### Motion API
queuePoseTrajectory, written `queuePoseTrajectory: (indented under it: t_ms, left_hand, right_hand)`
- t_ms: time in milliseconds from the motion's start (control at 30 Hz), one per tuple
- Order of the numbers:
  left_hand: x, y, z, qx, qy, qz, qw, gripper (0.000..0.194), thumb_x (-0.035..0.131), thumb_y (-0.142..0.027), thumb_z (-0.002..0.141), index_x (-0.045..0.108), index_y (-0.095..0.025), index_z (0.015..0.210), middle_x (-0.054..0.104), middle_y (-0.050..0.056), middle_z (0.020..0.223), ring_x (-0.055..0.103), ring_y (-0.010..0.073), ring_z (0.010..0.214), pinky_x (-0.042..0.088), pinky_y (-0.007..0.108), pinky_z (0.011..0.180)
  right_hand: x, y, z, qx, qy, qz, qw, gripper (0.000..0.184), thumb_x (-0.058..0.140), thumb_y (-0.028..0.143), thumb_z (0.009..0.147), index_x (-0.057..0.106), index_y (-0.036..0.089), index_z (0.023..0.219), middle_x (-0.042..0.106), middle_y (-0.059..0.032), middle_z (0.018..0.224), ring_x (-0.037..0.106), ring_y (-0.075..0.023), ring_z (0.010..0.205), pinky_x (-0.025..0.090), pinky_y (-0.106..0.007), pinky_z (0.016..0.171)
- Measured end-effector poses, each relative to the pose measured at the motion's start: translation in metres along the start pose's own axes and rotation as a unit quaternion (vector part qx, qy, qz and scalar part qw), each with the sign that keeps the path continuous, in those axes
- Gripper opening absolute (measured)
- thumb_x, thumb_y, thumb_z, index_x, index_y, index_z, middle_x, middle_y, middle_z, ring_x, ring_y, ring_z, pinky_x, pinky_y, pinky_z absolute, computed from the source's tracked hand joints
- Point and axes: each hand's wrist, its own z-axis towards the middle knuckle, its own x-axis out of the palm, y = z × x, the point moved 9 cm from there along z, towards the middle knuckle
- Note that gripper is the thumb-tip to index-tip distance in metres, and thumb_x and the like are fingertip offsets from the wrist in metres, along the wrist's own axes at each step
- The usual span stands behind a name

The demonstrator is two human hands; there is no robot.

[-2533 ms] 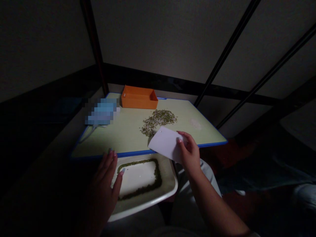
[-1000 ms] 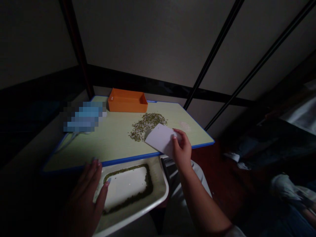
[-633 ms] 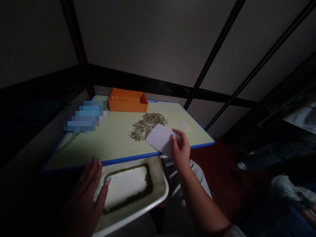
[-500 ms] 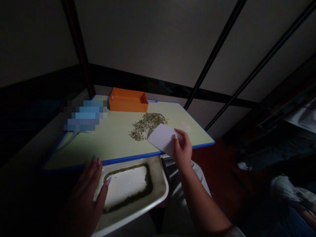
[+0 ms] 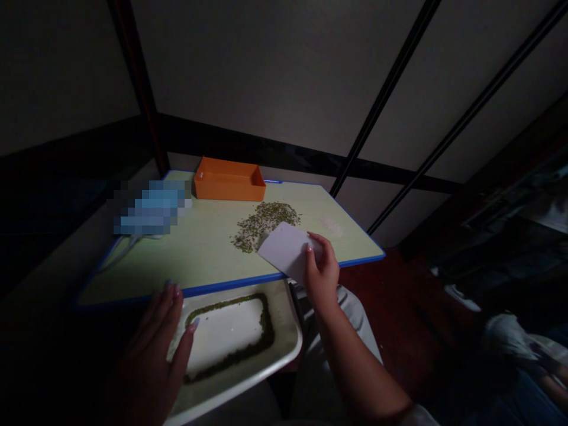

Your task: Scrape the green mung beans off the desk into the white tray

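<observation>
My right hand [image 5: 322,269] pinches a flat white card-like sheet [image 5: 284,251] between thumb and fingers. The sheet lies low over the front of the pale table [image 5: 199,248], its far edge beside a spread of small green bits mixed with whitish ones [image 5: 266,222]. My left hand [image 5: 164,337], fingers stretched and thumb apart, rests at the left side of a white tray [image 5: 290,346] below the table's front edge. Green bits [image 5: 266,322] line the tray's bottom along its walls, around a bare middle.
An orange open box [image 5: 231,186] stands at the back of the table, with a blue pen-like stick [image 5: 273,181] beside it. A blurred-out blue object [image 5: 155,204] sits at the left edge. A small pale pile [image 5: 332,225] lies at the right. Other people's legs [image 5: 510,337] show at far right.
My right hand and the white sheet have shifted slightly left along the front of the green bits. My left hand stays at the tray.
</observation>
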Motion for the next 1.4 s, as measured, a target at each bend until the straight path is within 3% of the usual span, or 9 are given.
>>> queuePoseTrajectory:
  t_ms: [333,700,1033,1400]
  left_hand:
    - [0.002,0.001,-0.001,-0.008,0.009,0.005,1.000,0.064,0.042,-0.035,0.090,0.020,-0.028,0.149,0.041,0.008,0.153,0.033,0.0243,0.144,0.044,0.047,0.110]
    - [-0.001,0.000,-0.002,0.026,-0.022,0.018,0.999,0.061,0.040,-0.036,0.090,0.025,-0.023,0.148,0.044,0.010,0.150,0.033,0.0220,0.143,0.044,0.046,0.108]
    - [-0.002,-0.002,0.000,0.021,-0.021,0.010,1.000,0.061,0.040,-0.035,0.090,0.024,-0.023,0.148,0.045,0.009,0.151,0.032,0.0211,0.144,0.042,0.046,0.109]
    - [-0.002,-0.002,0.001,0.023,-0.024,0.015,0.999,0.061,0.039,-0.037,0.091,0.024,-0.023,0.148,0.045,0.010,0.150,0.033,0.0213,0.143,0.042,0.047,0.108]
  right_hand:
    - [-0.001,0.003,0.001,-0.008,-0.010,-0.012,1.000,0.025,0.050,0.030,0.090,0.061,0.020,0.111,0.068,-0.0083,0.112,0.063,-0.0209,0.104,0.047,-0.034,0.092]
    - [-0.024,-0.008,0.007,-0.004,-0.062,-0.040,0.997,0.027,0.054,0.032,0.088,0.063,0.018,0.109,0.070,-0.0095,0.108,0.065,-0.0215,0.097,0.049,-0.036,0.088]
    - [-0.010,-0.002,0.001,-0.009,-0.042,-0.031,0.999,0.026,0.051,0.030,0.090,0.062,0.018,0.110,0.069,-0.0087,0.109,0.064,-0.0205,0.099,0.048,-0.035,0.089]
    - [-0.010,-0.007,0.004,-0.011,-0.045,-0.038,0.998,0.027,0.050,0.031,0.089,0.062,0.018,0.111,0.068,-0.0094,0.111,0.063,-0.0211,0.101,0.048,-0.035,0.091]
